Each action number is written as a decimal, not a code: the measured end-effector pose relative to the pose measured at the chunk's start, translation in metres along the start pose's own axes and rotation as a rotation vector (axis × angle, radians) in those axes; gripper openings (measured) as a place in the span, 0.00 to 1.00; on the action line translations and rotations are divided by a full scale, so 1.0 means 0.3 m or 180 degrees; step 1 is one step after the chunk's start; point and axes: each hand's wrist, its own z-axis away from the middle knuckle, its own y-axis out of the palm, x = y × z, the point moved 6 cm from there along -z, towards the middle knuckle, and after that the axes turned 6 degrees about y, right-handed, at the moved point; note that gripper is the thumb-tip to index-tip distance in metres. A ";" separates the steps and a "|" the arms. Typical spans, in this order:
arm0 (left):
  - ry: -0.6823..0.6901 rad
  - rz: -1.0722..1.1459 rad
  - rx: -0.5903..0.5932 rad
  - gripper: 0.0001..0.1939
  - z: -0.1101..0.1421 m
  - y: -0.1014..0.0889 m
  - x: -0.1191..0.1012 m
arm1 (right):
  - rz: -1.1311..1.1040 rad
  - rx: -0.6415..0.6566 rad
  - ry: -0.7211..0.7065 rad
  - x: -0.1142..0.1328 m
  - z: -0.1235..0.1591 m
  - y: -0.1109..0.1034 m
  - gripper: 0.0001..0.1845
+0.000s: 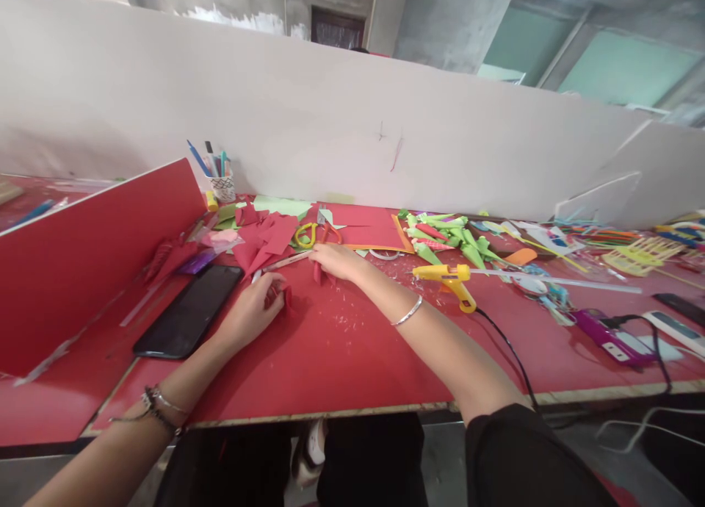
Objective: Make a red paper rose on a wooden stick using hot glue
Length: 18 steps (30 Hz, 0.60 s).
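Observation:
My left hand (pixel 256 308) is beside the phone, its fingers curled round a piece of red paper (pixel 289 301) that sticks out past the fingertips. Farther off, my right hand (pixel 337 262) reaches down to the table with its fingers closed at the end of a thin pale stick (pixel 287 260). Some red paper (pixel 318 274) shows just under that hand; whether the fingers touch it I cannot tell. Scissors (pixel 319 234) with yellow and orange handles lie right behind the right hand. Cut red paper pieces (pixel 269 236) are heaped behind the left hand.
A black phone (pixel 190 312) lies left, near an upright red board (pixel 99 250). A pen cup (pixel 222 188) stands at the back wall. Rolled green and red paper cones (pixel 452 235) are piled right of centre. A yellow glue gun (pixel 449 278) trails its cable over the front edge (pixel 385 410).

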 end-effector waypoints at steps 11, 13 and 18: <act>0.0047 -0.0029 0.0090 0.10 0.003 0.011 -0.007 | -0.0159 -0.0581 -0.0255 0.012 0.217 -0.030 0.05; 0.0056 -0.0042 0.0099 0.10 0.003 0.011 -0.009 | -0.0475 -0.0475 -0.0537 0.028 0.261 -0.016 0.04; 0.0060 -0.0012 0.0103 0.09 0.000 0.008 -0.017 | -0.1769 -0.0455 -0.0173 -0.010 0.278 -0.013 0.09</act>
